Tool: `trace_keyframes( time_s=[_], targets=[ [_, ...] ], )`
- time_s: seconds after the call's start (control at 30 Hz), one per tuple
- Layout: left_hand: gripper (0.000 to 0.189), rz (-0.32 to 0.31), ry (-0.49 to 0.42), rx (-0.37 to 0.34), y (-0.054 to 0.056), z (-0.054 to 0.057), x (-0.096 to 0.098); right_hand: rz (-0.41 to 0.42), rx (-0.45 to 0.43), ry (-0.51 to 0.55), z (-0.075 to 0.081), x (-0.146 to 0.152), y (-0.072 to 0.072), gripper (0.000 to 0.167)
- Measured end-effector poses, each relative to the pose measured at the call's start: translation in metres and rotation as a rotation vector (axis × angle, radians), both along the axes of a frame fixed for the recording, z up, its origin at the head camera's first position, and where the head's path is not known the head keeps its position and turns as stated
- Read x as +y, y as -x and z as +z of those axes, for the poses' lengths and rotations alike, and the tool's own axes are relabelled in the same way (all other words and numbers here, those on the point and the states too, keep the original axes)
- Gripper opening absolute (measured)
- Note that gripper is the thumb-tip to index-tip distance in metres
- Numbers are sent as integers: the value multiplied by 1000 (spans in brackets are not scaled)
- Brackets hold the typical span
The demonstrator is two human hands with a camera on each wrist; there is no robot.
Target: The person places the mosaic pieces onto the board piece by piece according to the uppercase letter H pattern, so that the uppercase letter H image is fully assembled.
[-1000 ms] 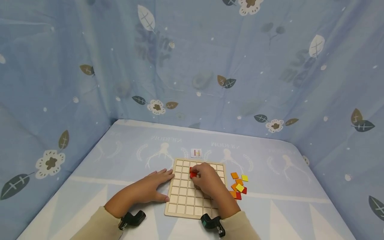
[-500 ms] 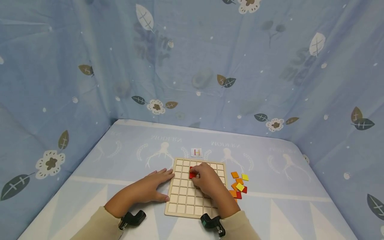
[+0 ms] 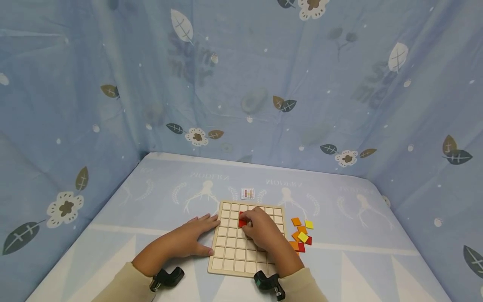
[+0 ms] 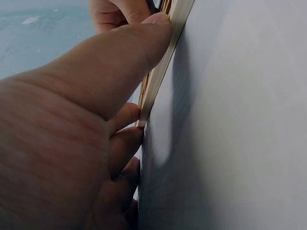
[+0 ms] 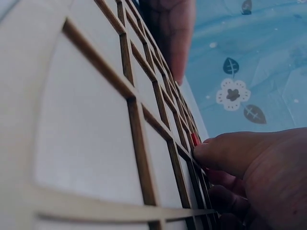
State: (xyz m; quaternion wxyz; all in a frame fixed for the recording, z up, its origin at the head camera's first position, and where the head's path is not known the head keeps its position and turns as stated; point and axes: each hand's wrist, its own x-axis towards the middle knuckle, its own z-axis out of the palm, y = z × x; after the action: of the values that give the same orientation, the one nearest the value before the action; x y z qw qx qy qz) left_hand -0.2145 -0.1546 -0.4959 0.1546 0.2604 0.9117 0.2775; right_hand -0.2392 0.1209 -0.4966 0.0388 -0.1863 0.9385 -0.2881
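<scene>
A wooden grid board [image 3: 229, 253] lies flat on the table. At its left edge my left hand [image 3: 186, 238] rests with fingers spread, thumb and fingertips touching the rim; the left wrist view shows the thumb against the board's side edge [image 4: 163, 67]. My right hand [image 3: 261, 228] is over the board's upper middle, fingers curled and pinching at a red tile [image 3: 242, 223]. More red shows just above it, partly under the fingers. From the right wrist, a bit of red tile [image 5: 194, 139] shows at the thumb tip; the other fingertips are largely hidden.
Loose orange, yellow and red tiles lie right of the board, among them a yellow tile [image 3: 309, 224] and an orange tile [image 3: 296, 221]. A small printed card [image 3: 247, 193] lies behind the board. A patterned blue curtain [image 3: 234, 75] surrounds the table.
The red tile under my right fingers, tilted a second ago, now lies flatter in the grid. Both hands have stayed nearly in place; the head view has shifted slightly.
</scene>
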Motion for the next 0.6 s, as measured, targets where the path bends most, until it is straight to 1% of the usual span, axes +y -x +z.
trace_keyframes(
  time_s=[0.13, 0.27, 0.43, 0.6],
  targets=[
    [93, 1, -4, -4, 0, -1, 1, 2, 5, 0, 0, 1, -1, 25],
    [93, 3, -3, -15, -3, -2, 0, 6, -11, 16, 1, 6, -7, 26],
    [93, -8, -9, -3, -4, -2, 0, -22, -20, 48, 9, 16, -16, 26],
    [94, 0, -4, 5, -1, -2, 1, -37, 10, 25, 17, 30, -20, 26]
  ],
)
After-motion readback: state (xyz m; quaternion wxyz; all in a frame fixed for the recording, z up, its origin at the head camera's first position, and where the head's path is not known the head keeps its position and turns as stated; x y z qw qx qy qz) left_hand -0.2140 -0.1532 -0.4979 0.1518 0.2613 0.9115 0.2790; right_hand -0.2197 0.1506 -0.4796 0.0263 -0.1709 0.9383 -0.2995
